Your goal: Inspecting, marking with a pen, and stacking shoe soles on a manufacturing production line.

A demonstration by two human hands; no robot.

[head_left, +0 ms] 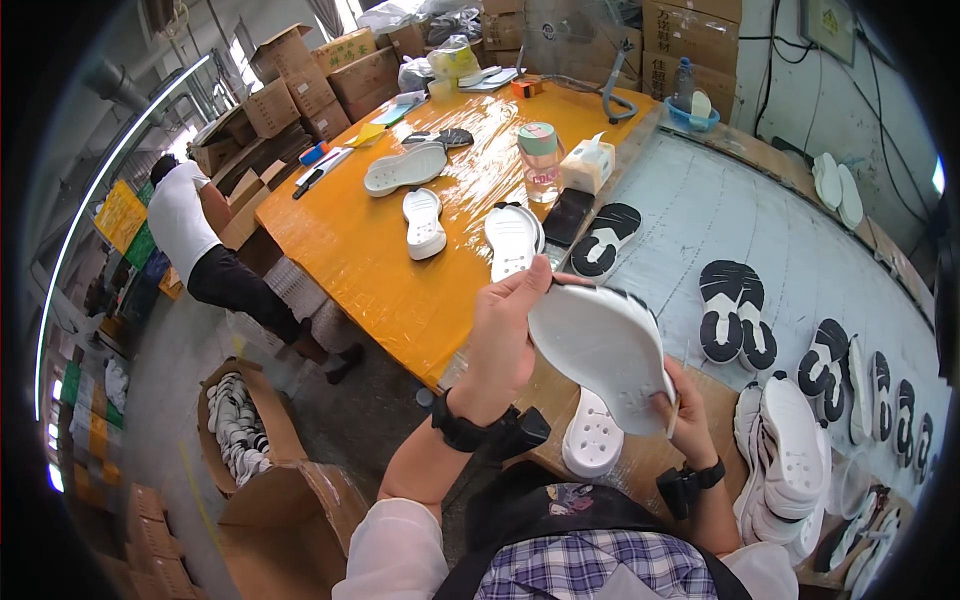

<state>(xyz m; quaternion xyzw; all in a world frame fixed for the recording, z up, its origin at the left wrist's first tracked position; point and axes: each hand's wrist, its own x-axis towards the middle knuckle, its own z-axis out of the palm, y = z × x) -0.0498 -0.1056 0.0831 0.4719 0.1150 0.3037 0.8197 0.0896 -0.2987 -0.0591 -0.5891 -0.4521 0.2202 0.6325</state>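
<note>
Between my two hands a white shoe sole [598, 342] is held up at a slant over the table's near edge. My left hand [510, 320] grips it at its upper left end, thumb and fingers pinched on the rim. At the lower right end my right hand [686, 415] is closed around it, thumb on the white face. Below it a white sole with holes [593, 435] lies on brown cardboard. Just beyond my left hand rests another white holed sole [512, 236], with a black-and-white sole [606, 238] to its right.
A stack of white soles [790, 450] stands at my right. Black-and-white soles [732, 310] line the grey surface. On the orange table [350, 270] are a drink bottle [540, 165], a tissue pack [588, 163] and a phone [568, 217]. Cartons [290, 530] and another person [200, 225] are at left.
</note>
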